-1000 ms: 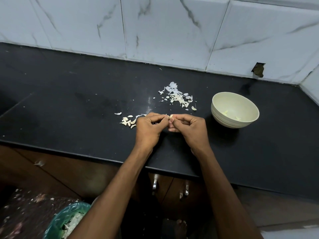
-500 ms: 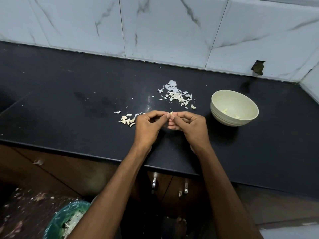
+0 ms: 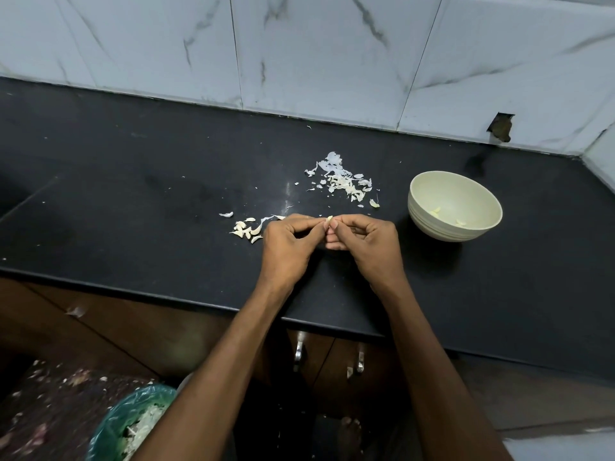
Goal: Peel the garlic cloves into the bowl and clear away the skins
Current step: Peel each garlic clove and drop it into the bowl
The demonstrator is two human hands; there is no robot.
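My left hand [image 3: 289, 246] and my right hand [image 3: 364, 242] meet over the black counter [image 3: 133, 211], both pinching one small garlic clove [image 3: 329, 219] between thumbs and fingertips. Several unpeeled cloves [image 3: 247, 229] lie in a small heap just left of my left hand. A scatter of papery garlic skins [image 3: 342, 181] lies behind my hands. To the right stands a pale cream bowl [image 3: 419, 201] with a few peeled cloves [image 3: 436, 211] at its bottom.
A white marble-tiled wall [image 3: 316, 54] backs the counter, with a broken hole [image 3: 500, 127] at the right. Below the counter edge are brown cabinet doors with metal handles [image 3: 299, 352]. A green-lined bin [image 3: 133, 424] with scraps stands on the floor at lower left.
Both hands stay together on the same clove, with only small finger movements. The view has shifted slightly.
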